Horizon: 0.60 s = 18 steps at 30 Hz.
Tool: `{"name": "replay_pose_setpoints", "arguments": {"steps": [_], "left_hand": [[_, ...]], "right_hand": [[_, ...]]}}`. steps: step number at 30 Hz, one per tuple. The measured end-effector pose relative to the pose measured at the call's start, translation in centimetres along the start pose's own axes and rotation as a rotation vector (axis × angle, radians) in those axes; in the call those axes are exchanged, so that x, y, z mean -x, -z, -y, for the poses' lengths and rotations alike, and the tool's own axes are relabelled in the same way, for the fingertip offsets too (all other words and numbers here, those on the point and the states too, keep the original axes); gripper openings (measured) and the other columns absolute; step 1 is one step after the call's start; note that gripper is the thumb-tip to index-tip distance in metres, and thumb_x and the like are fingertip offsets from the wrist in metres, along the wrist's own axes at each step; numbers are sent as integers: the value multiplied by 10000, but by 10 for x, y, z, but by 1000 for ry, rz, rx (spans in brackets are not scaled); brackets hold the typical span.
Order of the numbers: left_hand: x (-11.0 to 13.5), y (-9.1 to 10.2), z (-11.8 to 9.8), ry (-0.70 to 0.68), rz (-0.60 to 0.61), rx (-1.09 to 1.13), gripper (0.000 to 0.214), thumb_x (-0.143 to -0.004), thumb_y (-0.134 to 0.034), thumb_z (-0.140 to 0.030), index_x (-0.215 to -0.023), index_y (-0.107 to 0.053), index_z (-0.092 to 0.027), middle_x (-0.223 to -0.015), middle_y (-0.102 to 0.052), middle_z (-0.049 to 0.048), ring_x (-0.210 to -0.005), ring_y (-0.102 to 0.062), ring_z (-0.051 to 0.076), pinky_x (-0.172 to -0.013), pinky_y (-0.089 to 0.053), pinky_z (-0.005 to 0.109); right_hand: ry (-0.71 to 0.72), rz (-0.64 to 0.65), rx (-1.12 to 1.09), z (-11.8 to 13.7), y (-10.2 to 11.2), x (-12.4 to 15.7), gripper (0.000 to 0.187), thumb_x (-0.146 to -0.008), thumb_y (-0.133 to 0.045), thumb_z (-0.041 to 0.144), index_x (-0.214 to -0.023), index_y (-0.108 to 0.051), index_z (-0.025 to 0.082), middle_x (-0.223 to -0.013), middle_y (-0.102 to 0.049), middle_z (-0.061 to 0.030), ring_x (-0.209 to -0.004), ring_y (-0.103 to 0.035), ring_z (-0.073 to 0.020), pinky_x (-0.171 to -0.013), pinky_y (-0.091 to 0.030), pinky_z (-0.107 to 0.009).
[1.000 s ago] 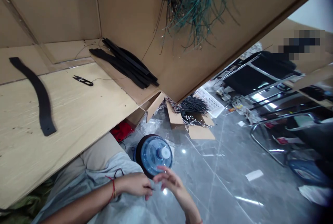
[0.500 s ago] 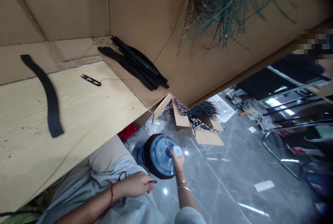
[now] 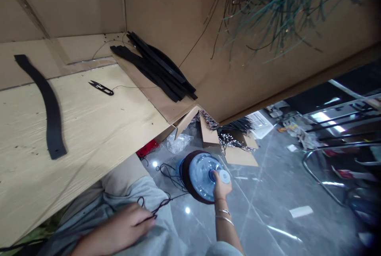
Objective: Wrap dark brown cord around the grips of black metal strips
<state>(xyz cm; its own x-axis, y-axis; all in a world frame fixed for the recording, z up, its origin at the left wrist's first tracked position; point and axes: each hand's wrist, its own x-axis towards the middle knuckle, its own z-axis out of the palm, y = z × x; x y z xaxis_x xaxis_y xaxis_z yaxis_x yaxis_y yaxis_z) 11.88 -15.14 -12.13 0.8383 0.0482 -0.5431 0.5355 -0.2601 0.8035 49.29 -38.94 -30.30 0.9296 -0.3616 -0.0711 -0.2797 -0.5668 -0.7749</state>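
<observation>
My right hand (image 3: 222,187) is closed around the neck of a large blue water jug (image 3: 204,174), which is tilted with its pale cap toward me. A thick band of dark cord (image 3: 187,176) is wound about the jug's body. Loose loops of the cord hang at its left side, and a strand crosses to my left hand (image 3: 135,224). That hand is closed on the cord above my lap, with a small loop standing up beside the fingers.
On the wooden table (image 3: 113,125) lie thread snips (image 3: 101,87), one curved black strip (image 3: 52,109) and a stack of black strips (image 3: 157,69). Dark and green wires (image 3: 276,10) hang over a cardboard panel (image 3: 166,6). An open box (image 3: 239,156) stands on the floor.
My right hand and the jug have moved right, away from my lap. My left hand has drawn back left and down, and cord now stretches between it and the jug.
</observation>
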Motion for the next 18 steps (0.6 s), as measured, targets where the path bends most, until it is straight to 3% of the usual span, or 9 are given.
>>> {"name": "replay_pose_setpoints", "arguments": {"steps": [2,4,6,8,9,12,15,18], "left_hand": [[31,11,15,121,-58,137,385,-904,-398,-589,-973,-661,-317,-1067,-640,-38,-1062,-545,179,-985,-386,287],[52,17,32,228,-176,242,398,-872,-412,-640,-932,-664,-338,-998,-655,-66,-1051,-556,182,-1001,-380,286],[59,17,42,241,-258,261,436,-824,-472,-664,-1017,-658,-320,-1066,-655,-39,-1071,-553,205,-1004,-386,303],[49,13,40,210,-267,203,485,-801,-526,-638,-1084,-641,-262,-1052,-655,9,-1009,-574,212,-947,-428,305],[39,11,34,176,-241,128,453,-823,-521,-606,-1022,-653,-221,-938,-655,22,-911,-589,201,-880,-454,294],[-10,10,6,27,-168,-103,413,-905,-457,-530,-856,-652,-169,-855,-651,56,-844,-594,187,-793,-460,290],[-74,17,-20,-3,-130,-149,431,-983,-372,-434,-848,-655,-138,-882,-658,87,-898,-611,199,-900,-451,388],[-122,25,-35,-8,-79,-137,288,-936,-542,-390,-1014,-631,-127,-1019,-641,84,-952,-614,192,-892,-494,407]], "right_hand": [[-12,-40,-2,7,4,-1,223,-880,-670,311,-963,-644,106,-938,-688,-52,-845,-667,-174,-796,-548,-367],[-19,-76,-9,14,10,0,221,-871,-679,309,-945,-644,104,-924,-692,-52,-835,-670,-176,-789,-551,-367],[-18,-116,-27,21,17,2,229,-850,-702,303,-946,-644,103,-921,-695,-54,-828,-672,-178,-782,-555,-368],[-5,-156,-56,28,25,5,265,-813,-738,296,-971,-644,104,-943,-699,-61,-833,-675,-181,-777,-560,-369],[6,-175,-74,32,30,7,294,-790,-758,294,-986,-646,104,-959,-700,-67,-841,-677,-183,-778,-563,-371],[61,-225,-137,47,45,16,420,-671,-838,312,-982,-658,96,-976,-712,-91,-847,-682,-206,-767,-572,-379],[135,-264,-224,72,60,31,537,-554,-869,383,-943,-674,68,-940,-722,-129,-814,-684,-259,-710,-586,-384],[212,-303,-323,106,75,49,596,-578,-824,452,-990,-673,48,-995,-711,-157,-867,-683,-306,-760,-589,-417]]}}
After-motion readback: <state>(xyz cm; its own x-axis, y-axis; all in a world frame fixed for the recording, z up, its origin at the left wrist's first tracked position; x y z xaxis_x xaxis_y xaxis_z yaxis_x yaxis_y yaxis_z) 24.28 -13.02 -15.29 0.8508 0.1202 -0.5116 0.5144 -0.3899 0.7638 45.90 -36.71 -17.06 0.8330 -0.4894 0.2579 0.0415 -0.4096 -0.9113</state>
